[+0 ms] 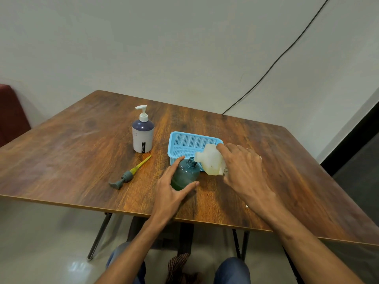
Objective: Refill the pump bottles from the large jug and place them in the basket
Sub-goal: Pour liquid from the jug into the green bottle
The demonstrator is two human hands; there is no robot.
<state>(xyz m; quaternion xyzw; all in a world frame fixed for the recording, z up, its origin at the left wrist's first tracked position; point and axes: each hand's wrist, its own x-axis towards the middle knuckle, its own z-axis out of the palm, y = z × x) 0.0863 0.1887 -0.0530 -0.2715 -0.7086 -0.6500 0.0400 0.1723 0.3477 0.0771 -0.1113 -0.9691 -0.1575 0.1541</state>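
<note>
A small teal bottle [185, 174] stands open-necked near the table's front, and my left hand [171, 186] holds it around its side between thumb and fingers. My right hand [243, 169] grips the whitish translucent jug [210, 159], which is tipped over with its mouth at the teal bottle's neck. Behind both sits a shallow blue basket [191, 141] with nothing in it. The teal bottle's grey pump with a yellow tube [129, 174] lies flat on the table to the left. A white and purple pump bottle [143, 133] stands upright further back, pump fitted.
The wooden folding table [82, 152] has its front edge close to my knees. A black cable [287, 50] runs down the wall behind the table's right corner. A dark red seat [10, 113] stands at the far left.
</note>
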